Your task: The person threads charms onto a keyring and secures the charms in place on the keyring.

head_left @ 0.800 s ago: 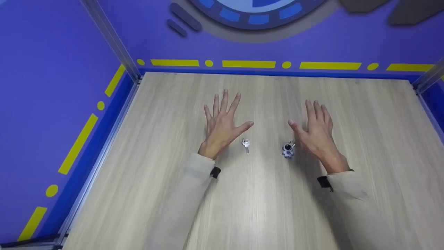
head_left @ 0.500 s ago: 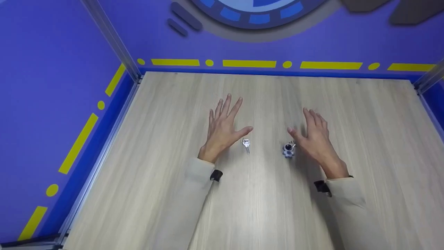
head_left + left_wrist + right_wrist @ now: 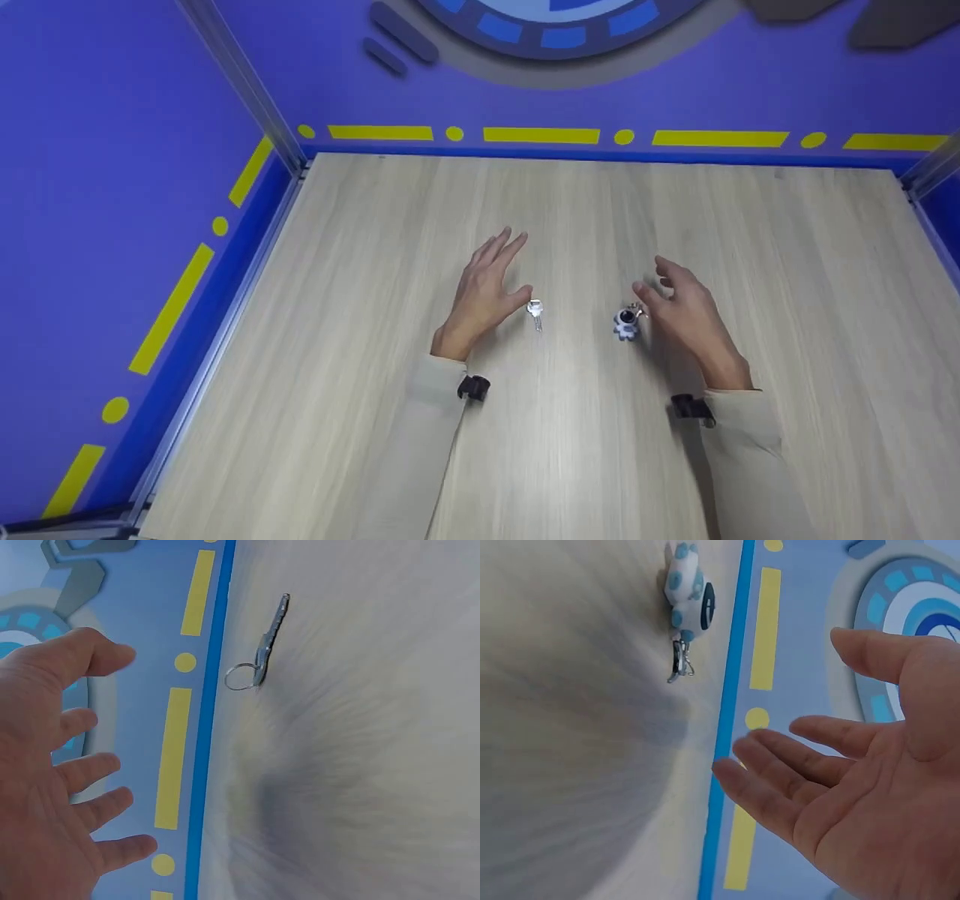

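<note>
A silver key (image 3: pixel 535 315) with a thin ring (image 3: pixel 241 677) lies on the wooden table. Just left of it hovers my left hand (image 3: pixel 481 297), its fingers spread and holding nothing; in the head view the thumb tip comes close to the key's head. Farther right lies a small white and blue astronaut figure keychain (image 3: pixel 625 325) with a dark visor and a metal clasp (image 3: pixel 679 661). Beside that clasp is my right hand (image 3: pixel 686 316), fingers loosely bent, palm bare in the right wrist view. Neither hand appears to touch anything.
The light wooden table (image 3: pixel 360 300) meets a blue printed back wall (image 3: pixel 525 105) with yellow dashes. Another blue panel (image 3: pixel 112 187) and a metal frame post (image 3: pixel 240 82) bound the left side. Dark camera straps (image 3: pixel 473 388) sit at both wrists.
Both hands have drawn back toward the person and lower in the head view. Their fingers have come closer together and bent more. The key and the astronaut keychain stay in place on the table.
</note>
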